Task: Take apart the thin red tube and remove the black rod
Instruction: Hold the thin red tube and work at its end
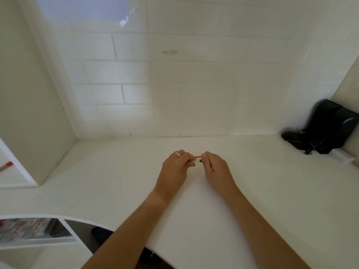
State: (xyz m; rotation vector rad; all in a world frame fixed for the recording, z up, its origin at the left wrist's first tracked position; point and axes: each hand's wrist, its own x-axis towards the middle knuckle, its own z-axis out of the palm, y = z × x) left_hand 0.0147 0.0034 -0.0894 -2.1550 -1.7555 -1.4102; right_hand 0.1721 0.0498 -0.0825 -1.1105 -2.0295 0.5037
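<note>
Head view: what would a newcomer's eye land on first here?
First, the two hands meeting mid-desk: the left hand and right hand pinch a thin red tube between their fingertips, just above the white desk. Next, the black bag slumped in the far right corner against the tiled wall.

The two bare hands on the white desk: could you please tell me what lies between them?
In the head view, a thin red tube spans the gap between the left hand and right hand, with a small dark piece just below it.
</note>
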